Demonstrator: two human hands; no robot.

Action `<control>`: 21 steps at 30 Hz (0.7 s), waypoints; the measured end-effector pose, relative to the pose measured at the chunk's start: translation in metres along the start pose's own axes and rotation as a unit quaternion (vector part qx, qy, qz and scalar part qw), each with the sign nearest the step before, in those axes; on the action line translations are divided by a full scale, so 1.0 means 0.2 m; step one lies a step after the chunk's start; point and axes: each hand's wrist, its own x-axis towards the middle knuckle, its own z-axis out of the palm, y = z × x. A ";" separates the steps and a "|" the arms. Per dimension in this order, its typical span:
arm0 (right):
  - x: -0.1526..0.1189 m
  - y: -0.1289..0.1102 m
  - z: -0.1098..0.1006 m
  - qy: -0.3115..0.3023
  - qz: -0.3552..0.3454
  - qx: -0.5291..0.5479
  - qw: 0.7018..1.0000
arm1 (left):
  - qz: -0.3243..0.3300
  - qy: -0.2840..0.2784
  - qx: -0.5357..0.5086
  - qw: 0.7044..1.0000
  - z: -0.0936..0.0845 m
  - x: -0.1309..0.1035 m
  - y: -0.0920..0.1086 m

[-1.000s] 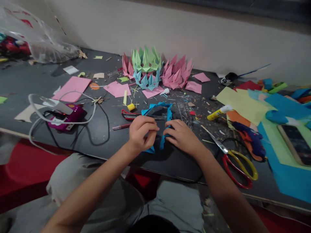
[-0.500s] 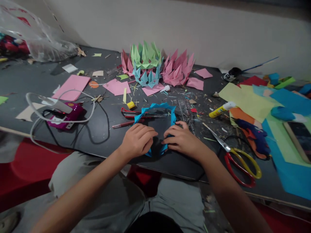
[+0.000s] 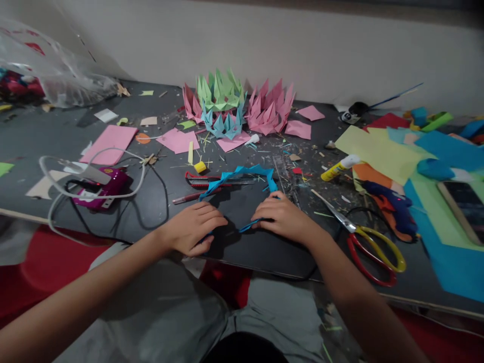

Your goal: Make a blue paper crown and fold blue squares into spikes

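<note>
A folded blue paper strip (image 3: 245, 170) curves in an open loop over the dark table. My left hand (image 3: 194, 227) is closed round its left end, fingers covering most of that part. At the other end, my right hand (image 3: 278, 217) grips the strip, and a thin blue tip pokes out to the left of its fingers. A gap separates the two ends. Behind the strip's left side lie a red box cutter (image 3: 196, 180) and a reddish pen (image 3: 189, 196).
Folded paper crowns, green (image 3: 219, 91), light blue (image 3: 225, 123) and pink (image 3: 269, 113), stand near the wall. Scissors (image 3: 372, 247), a glue stick (image 3: 338, 169), a blue glue gun (image 3: 395, 204) and a phone (image 3: 461, 209) lie right. A purple power adapter (image 3: 102, 191) with cables sits left.
My left hand has moved left and slightly down, drawing its end of the blue strip away from the other. The loop is wider open. The view has shifted slightly.
</note>
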 end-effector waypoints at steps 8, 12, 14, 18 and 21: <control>-0.01 -0.02 -0.03 0.071 0.018 0.023 0.997 | -0.022 0.073 0.168 0.983 0.03 0.09 0.01; -0.02 -0.03 -0.03 0.122 0.033 -0.001 0.992 | -0.191 0.124 0.239 0.944 0.11 0.21 0.02; -0.02 -0.02 -0.02 0.122 0.050 -0.017 0.991 | -0.264 0.126 0.246 0.924 0.14 0.26 0.02; -0.01 -0.02 0.01 0.117 0.092 -0.048 0.988 | -0.350 0.107 0.225 0.903 0.17 0.29 0.01; 0.02 -0.03 0.03 0.125 0.110 -0.063 0.984 | -0.364 0.112 0.216 0.899 0.16 0.29 0.01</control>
